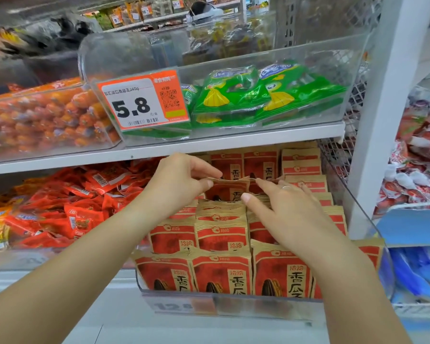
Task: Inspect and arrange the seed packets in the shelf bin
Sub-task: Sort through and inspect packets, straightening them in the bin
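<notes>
Straightening one packet at a time looks like the step in hand; best done by keeping the lifted packet upright, checking its top seal and face, then seating it flush in its row without tipping the neighbours; gentle pull advised, since the paper edge creases easily.

Largest first: clear shelf bin point(358, 209) at 5 o'clock of the view, on the lower shelf, filled with red-and-tan seed packets point(221, 271) standing in rows, front row pressed against the bin's front wall; raised packet point(227, 187) in a back row toward 12 o'clock of the bin, held above its neighbours.

Left hand point(181, 181) curled narrow, thumb and forefinger pinching the raised packet's top edge at its 9 o'clock corner; right hand point(281, 203) half spread, fingertips point(260, 182) touching the same edge at 3 o'clock, thumb beside the packet's face; firm grip on that side cannot be told.
</notes>
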`<state>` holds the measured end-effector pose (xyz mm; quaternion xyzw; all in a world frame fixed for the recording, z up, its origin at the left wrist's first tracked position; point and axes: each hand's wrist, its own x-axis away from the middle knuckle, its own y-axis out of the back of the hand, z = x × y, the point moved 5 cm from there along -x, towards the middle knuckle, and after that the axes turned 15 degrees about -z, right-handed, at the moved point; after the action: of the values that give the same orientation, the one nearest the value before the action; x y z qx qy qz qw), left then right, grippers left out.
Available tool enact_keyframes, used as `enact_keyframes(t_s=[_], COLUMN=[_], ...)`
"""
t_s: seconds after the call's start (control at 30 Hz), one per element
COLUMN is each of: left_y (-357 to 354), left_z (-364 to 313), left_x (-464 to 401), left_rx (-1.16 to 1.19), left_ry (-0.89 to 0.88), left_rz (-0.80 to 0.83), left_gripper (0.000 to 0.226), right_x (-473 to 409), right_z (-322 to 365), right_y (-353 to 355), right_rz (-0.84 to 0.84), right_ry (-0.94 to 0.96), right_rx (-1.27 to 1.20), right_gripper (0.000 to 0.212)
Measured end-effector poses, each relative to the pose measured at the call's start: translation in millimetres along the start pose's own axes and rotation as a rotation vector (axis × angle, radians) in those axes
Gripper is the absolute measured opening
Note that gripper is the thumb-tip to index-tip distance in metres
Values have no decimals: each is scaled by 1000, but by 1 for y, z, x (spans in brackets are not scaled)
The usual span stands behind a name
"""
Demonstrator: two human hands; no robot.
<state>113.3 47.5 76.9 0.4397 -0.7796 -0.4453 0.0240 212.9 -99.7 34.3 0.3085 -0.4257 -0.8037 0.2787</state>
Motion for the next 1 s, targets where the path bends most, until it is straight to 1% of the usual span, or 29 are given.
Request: enact_keyframes(t_s=[0.1, 0.17, 0.23, 0.3, 0.33, 0.37, 0.47, 0.5, 0.53, 0.6, 0.63, 0.73, 0.8, 0.83, 0.87, 0.93, 0.97, 1.0], left_y=[11, 23, 37, 50, 54, 58, 67, 70, 71, 70, 66, 40, 20, 11, 3, -7, -9, -9], left_z=[-14, -28, -47, -71, -84, -96, -131, -139, -145, -147, -142, -108, -79, -68, -59, -53, -51, -48], left_x=[14, 22, 26, 30, 33, 36, 44, 45, 46, 43, 41, 39, 43, 48, 54, 66, 72, 75], left_rx=[-39, 20, 93, 122, 132, 145, 222, 261, 316, 484, 583, 827, 914, 947, 978, 991, 987, 986], left_ry=[-168, -239, -310, -421, -473, -523, -638, -660, -666, -601, -522, -155, 79, 155, 201, 205, 200, 197], left_rz=[-116, -213, -300, -354, -360, -357, -359, -369, -377, -355, -318, -220, -144, -90, -29, 78, 110, 124], left_gripper=[28, 33, 36, 30, 25, 23, 22, 22, 22, 28, 34, 61, 77, 82, 81, 62, 53, 49], right_x=[8, 13, 15, 17, 19, 20, 26, 28, 31, 33, 33, 34, 34, 33, 33, 33, 34, 36], right_z=[0, -3, -8, -11, -11, -9, 4, 7, 8, 8, 9, 6, 5, 5, 4, 3, 2, 2], right_y=[16, 26, 31, 33, 34, 34, 46, 52, 58, 64, 65, 56, 48, 45, 43, 40, 38, 36], right_rz=[-78, -143, -249, -347, -369, -372, -379, -398, -418, -419, -400, -306, -264, -259, -263, -290, -304, -317], right_ry=[-5, -15, -34, -68, -80, -81, -45, -42, -40, -40, -53, -163, -225, -249, -275, -319, -338, -353], right_rx=[-154, -241, -314, -443, -542, -658, -977, -1054, -1108, -1146, -1146, -1192, -1250, -1277, -1302, -1316, -1305, -1292], right_gripper=[63, 66, 69, 70, 68, 63, 31, 25, 24, 25, 26, 27, 26, 26, 25, 23, 20, 18])
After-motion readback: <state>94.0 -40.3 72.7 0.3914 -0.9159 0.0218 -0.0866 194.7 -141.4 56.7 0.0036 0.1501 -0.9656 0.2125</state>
